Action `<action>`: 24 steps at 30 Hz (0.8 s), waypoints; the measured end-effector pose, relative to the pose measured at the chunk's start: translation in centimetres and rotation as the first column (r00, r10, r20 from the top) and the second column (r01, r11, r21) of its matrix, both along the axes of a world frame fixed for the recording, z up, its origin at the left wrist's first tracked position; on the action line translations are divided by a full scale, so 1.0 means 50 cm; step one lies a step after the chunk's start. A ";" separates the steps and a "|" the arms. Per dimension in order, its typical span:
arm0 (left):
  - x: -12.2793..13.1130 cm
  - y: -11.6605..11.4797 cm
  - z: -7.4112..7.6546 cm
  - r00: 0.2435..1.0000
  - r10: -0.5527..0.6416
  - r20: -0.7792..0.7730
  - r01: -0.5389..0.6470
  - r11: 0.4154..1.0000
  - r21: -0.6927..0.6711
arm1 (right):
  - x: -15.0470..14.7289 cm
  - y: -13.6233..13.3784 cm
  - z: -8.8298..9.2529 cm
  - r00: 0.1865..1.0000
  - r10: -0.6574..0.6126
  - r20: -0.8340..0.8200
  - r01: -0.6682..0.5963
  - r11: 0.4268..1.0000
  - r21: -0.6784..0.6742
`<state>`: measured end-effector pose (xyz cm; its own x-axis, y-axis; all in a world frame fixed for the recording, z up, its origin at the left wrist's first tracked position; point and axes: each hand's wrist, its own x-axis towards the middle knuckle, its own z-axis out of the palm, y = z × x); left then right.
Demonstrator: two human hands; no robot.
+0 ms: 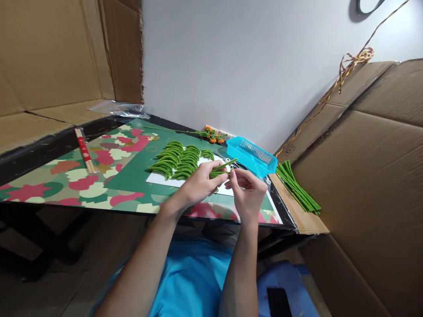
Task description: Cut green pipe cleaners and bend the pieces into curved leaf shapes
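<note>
Over the front of the table, my left hand [205, 180] is closed around a green pipe cleaner [228, 164], which looks folded, with one arm slanting up to the right. My right hand [246, 187] pinches near the end of its lower arm, close to the left fingertips; the exact grip is partly hidden by the fingers. Beyond the left hand, rows of curved green pipe cleaner pieces [187, 162] lie on a white sheet [158, 178] and green mat. Partly hidden behind the right hand is a dark-handled tool, perhaps scissors [238, 166].
A blue plastic basket [253, 154] stands against the wall, beside orange and green pipe cleaner flowers [214, 135]. Straight green pipe cleaners [297, 187] lie on cardboard at right. Red-wrapped chopsticks [84, 150] rest at left. Cardboard walls [370, 154] flank the table.
</note>
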<state>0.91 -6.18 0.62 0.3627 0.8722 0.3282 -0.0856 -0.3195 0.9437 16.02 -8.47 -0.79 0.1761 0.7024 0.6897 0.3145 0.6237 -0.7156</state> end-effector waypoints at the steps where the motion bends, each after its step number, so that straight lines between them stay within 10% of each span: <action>1: 0.001 -0.001 -0.001 1.000 -0.014 0.003 0.014 1.000 -0.008 | 0.000 0.000 -0.001 1.000 -0.003 -0.011 0.003 1.000 -0.002; 24: -0.009 -0.013 -0.001 0.979 -0.174 -0.110 0.173 0.985 -0.016 | 0.018 -0.012 0.001 0.996 -0.015 0.084 0.015 1.000 -0.004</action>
